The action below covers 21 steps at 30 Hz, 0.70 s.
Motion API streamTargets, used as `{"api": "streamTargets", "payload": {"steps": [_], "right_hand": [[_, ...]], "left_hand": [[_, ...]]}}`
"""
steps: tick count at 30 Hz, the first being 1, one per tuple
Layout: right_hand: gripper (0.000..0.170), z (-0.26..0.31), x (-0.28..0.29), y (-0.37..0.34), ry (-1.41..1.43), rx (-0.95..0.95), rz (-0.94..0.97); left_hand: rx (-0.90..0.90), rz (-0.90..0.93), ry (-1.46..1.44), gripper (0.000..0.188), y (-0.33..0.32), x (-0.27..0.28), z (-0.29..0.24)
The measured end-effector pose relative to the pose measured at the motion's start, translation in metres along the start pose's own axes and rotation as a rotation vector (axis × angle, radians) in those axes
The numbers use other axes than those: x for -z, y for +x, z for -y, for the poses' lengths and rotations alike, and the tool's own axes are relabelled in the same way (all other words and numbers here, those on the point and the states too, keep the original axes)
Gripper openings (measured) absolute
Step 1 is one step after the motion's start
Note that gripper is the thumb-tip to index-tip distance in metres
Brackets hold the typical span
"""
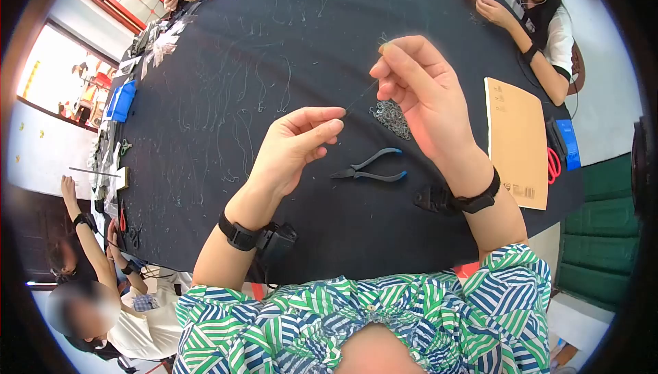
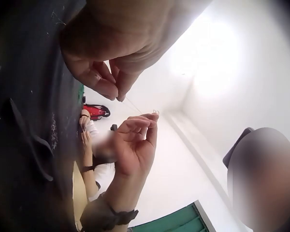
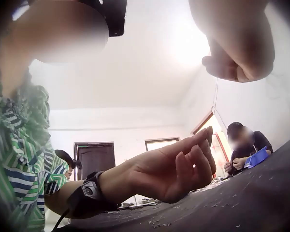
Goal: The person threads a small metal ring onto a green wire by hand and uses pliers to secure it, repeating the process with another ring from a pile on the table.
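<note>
Both hands are raised over the black-covered table point(image 1: 288, 230). The left hand point(image 1: 291, 141) pinches one end of a thin dark line point(image 1: 361, 96) between thumb and fingertips. Higher and to the right, the right hand point(image 1: 428, 93) pinches the line's other end, where a small wispy loop point(image 1: 384, 37) shows above the fingertips. In the left wrist view the line point(image 2: 133, 105) runs taut between the left hand point(image 2: 111, 58) and the right hand point(image 2: 135, 147). A pile of small metal rings or hooks point(image 1: 391, 120) lies beneath the right hand.
Pliers point(image 1: 370, 168) with blue-tipped handles lie below the hands. A brown notebook point(image 1: 517, 144) and red-handled scissors point(image 1: 553, 165) are at the right. Loose threads point(image 1: 247, 100) spread over the left half. Blue trays point(image 1: 121, 101) stand at the edges, and other people sit around the table.
</note>
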State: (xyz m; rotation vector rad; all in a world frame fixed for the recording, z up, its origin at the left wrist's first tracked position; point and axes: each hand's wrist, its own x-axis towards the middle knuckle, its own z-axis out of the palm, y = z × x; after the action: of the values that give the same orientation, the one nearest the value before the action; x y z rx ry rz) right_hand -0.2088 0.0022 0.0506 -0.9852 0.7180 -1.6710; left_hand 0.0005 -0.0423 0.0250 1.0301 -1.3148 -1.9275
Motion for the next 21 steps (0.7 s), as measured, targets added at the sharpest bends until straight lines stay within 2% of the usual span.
{"api": "streamTargets", "payload": {"steps": [5,8,11,17,21], "right_hand": [[0.019,-0.002,-0.001,-0.004,-0.081,0.002,0.004],[0.020,-0.002,0.002,-0.007,-0.107,0.018,-0.014],[0.020,0.000,0.005,-0.004,-0.111,0.025,-0.069],[0.024,-0.008,0.015,-0.001,-0.121,-0.034,-0.170],[0.025,-0.017,0.016,0.000,-0.157,-0.121,-0.207]], "left_hand": [[-0.014,0.106,0.235,0.016,0.002,0.003,-0.003],[-0.122,0.144,0.321,0.009,0.005,0.002,0.000],[-0.170,0.099,0.452,0.007,0.006,0.004,-0.003],[-0.438,-0.128,0.686,0.004,-0.013,0.009,-0.016],[-0.610,-0.194,0.850,0.003,-0.026,0.015,-0.033]]}}
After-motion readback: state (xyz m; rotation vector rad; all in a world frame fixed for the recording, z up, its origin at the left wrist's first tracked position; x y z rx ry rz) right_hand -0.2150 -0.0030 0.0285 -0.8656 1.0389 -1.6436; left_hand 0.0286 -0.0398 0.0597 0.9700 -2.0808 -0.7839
